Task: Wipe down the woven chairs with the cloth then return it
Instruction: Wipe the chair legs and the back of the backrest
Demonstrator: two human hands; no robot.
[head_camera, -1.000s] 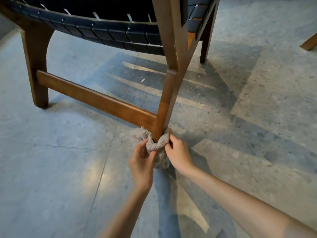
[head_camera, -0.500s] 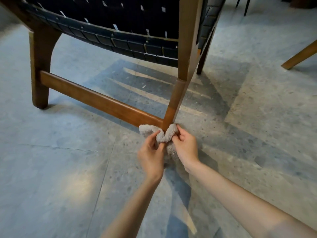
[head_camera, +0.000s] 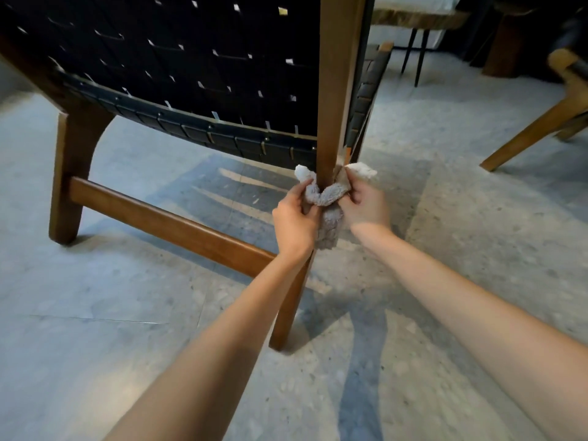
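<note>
This is looking like a lounge or sitting area: a woven chair (head_camera: 178, 74) is filling the upper left, a second wooden chair (head_camera: 541, 124) is showing at the right edge, a slim-legged table (head_camera: 420, 18) is standing at the upper right, and a terrazzo floor (head_camera: 95, 361) is spreading beneath.

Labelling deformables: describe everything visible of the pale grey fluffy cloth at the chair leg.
The pale grey fluffy cloth looks like soft terry, bunched and crumpled. It is looped across the front of the brown wooden chair leg, above the crossbar joint. Its two ends stick up, brightly lit, on either side of the leg, and a loose tail hangs free between the hands. The left hand grips its left part and the right hand pinches its right part.
</note>
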